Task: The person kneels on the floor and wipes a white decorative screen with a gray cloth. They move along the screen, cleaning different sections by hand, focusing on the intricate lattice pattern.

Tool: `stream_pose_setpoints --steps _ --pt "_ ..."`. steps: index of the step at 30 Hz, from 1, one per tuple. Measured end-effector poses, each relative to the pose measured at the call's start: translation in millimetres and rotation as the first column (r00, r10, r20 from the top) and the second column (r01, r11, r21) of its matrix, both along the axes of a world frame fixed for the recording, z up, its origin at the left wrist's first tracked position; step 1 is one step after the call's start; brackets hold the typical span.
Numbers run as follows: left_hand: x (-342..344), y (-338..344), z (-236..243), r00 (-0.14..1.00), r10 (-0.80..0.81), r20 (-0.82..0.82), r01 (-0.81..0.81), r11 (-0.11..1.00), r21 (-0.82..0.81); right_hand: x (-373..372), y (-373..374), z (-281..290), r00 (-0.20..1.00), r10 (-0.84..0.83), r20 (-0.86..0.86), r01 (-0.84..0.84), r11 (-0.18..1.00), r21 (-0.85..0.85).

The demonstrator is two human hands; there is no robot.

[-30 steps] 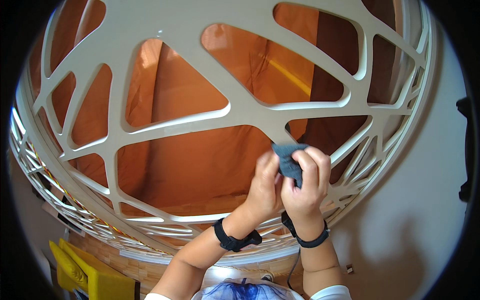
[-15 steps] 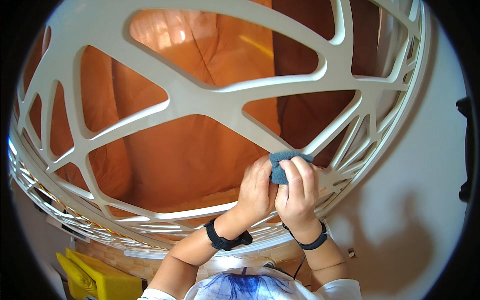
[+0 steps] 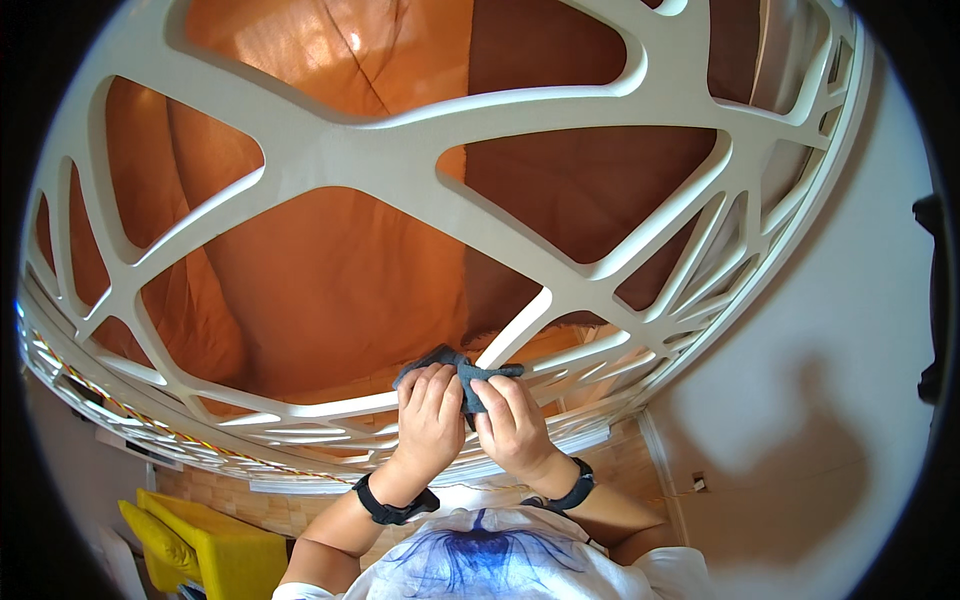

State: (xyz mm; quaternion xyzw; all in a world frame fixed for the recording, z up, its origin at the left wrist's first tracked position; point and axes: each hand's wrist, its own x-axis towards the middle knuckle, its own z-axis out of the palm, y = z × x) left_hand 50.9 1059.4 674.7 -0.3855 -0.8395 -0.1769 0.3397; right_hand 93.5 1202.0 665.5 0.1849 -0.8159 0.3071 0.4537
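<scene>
A white curved lattice [image 3: 340, 155] with rounded openings spans most of the view, with orange and dark brown material [image 3: 300, 290] behind it. Both hands are at its lower middle on a dark grey-blue cloth [image 3: 450, 365]. My left hand [image 3: 425, 415] has its fingers curled over the cloth's left part. My right hand [image 3: 505, 420] pinches the cloth's right part. The cloth lies against a white strut where two bars meet, partly hidden by my fingers. Each wrist wears a black band.
A yellow chair [image 3: 215, 540] stands at the lower left on a wooden floor [image 3: 625, 455]. A light grey wall [image 3: 805, 320] runs down the right, with a small socket [image 3: 700, 482] low on it. A red-and-yellow cord runs along the lattice's lower left.
My hands and the cloth have moved left and down along the lattice, from the middle-right junction to a lower central bar. The view of the lattice has shifted as well.
</scene>
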Motion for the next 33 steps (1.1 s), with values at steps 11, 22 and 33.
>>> stream_pose_setpoints --steps 11,22,33 --pt "15 26 -2 0.968 -0.044 -0.246 0.018 0.994 -0.106 12 35 19 0.959 -0.232 0.164 0.229 0.973 0.038" --pt "10 91 -10 0.987 -0.050 -0.156 0.011 0.971 -0.237 7 106 -15 0.920 -0.390 0.045 0.357 0.879 0.317" --pt "21 67 -5 0.986 0.036 -0.162 -0.085 0.947 -0.311 1 68 -31 0.958 -0.279 0.062 0.269 0.954 0.136"
